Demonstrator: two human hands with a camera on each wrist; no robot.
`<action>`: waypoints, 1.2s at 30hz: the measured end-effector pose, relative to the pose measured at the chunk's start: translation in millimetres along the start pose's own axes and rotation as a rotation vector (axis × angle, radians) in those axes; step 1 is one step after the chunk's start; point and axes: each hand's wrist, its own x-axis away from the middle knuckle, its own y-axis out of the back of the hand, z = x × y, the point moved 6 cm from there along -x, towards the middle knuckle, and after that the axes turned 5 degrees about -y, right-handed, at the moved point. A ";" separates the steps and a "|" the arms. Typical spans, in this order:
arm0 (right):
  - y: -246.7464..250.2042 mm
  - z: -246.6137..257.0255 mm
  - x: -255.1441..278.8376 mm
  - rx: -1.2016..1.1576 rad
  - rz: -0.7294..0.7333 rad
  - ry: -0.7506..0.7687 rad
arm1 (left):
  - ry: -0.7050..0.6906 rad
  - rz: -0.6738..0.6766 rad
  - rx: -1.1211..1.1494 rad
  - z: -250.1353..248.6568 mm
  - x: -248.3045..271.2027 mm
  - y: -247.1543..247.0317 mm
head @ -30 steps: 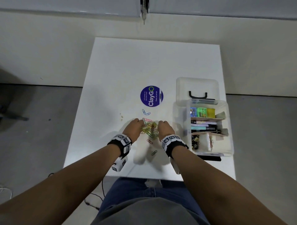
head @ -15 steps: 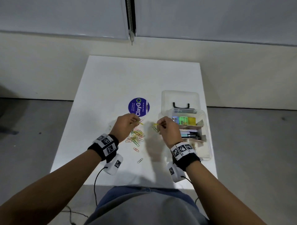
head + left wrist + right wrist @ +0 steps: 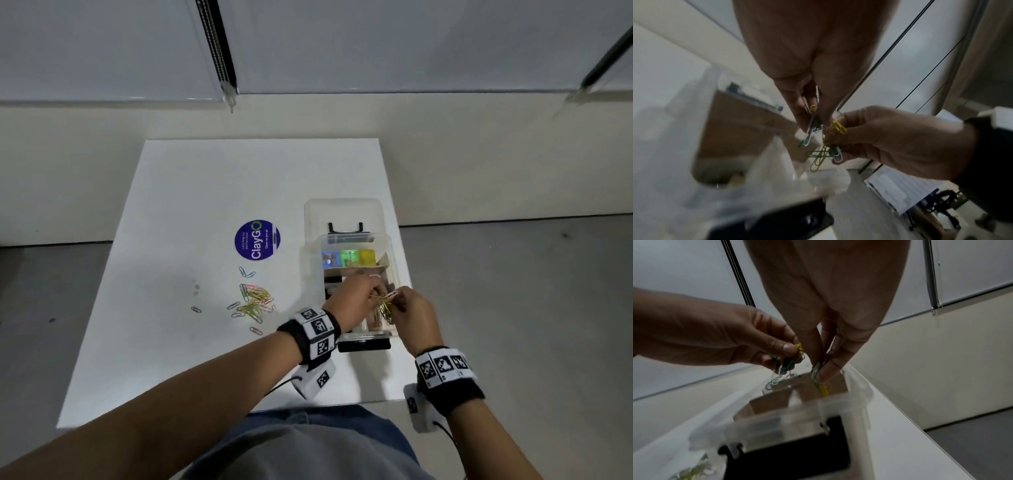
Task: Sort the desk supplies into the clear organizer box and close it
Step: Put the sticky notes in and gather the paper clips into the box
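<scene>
The clear organizer box [image 3: 311, 270] stands open at the table's right side, its lid [image 3: 342, 210] folded back. Both hands hover over its near compartment. My left hand [image 3: 371, 295] pinches a small bunch of paper clips [image 3: 810, 128] between thumb and fingertips. My right hand [image 3: 399, 305] pinches another bunch of yellow and green clips [image 3: 386, 308], which dangle toward the box. The two bunches almost touch. A loose pile of coloured paper clips [image 3: 255, 303] lies on the table left of the box.
Blue, green and yellow items [image 3: 347, 257] fill the box's far compartment, and pens lie in the middle one. A black latch [image 3: 364, 344] sits at the box's front. A round purple ClayGo sticker [image 3: 257, 240] and stray clips [image 3: 196, 309] are on the white table [image 3: 191, 192].
Both hands lifted from the clip pile and moved right, each carrying clips, and are now over the box's near compartment. The head view has shifted too.
</scene>
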 end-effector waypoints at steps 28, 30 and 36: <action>-226.1 96.4 46.3 0.523 0.747 0.162 | 0.438 0.200 -0.534 258.0 56.4 108.6; -245.3 85.5 53.6 0.554 0.783 0.166 | 0.332 0.238 -0.581 258.3 73.7 102.2; -276.8 96.4 32.6 0.507 0.701 0.082 | 0.142 0.161 -0.447 256.1 133.5 92.1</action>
